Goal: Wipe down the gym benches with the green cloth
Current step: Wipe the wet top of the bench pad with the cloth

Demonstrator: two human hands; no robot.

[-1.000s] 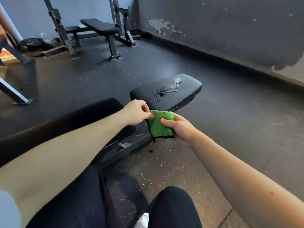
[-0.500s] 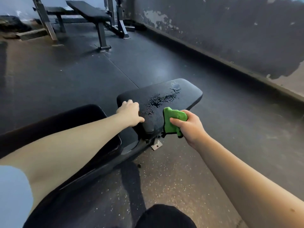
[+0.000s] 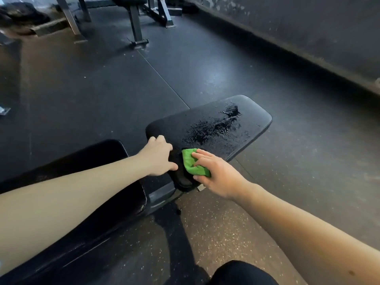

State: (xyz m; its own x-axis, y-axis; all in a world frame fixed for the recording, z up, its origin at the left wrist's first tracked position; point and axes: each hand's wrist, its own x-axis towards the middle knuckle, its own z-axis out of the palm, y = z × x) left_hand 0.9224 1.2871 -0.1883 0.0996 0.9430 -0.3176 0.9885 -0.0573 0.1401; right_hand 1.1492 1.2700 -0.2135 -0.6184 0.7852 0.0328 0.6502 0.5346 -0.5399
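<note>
Right hand (image 3: 216, 173) brought one green cloth (image 3: 191, 161) onto bench (image 3: 253, 128).

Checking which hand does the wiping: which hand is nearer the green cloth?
Right. The right hand lies flat on the green cloth. The left hand holds the edge of the seat pad, just left of the cloth.

A single head-worn wide-angle camera looks forward and steeply down. The worktop (image 3: 255, 122) sits close, central in frame; the floor (image 3: 98, 89) spreads around it, the wall (image 3: 308, 27) runs along the right, and a second bench (image 3: 134, 20) stands far off at top.
</note>
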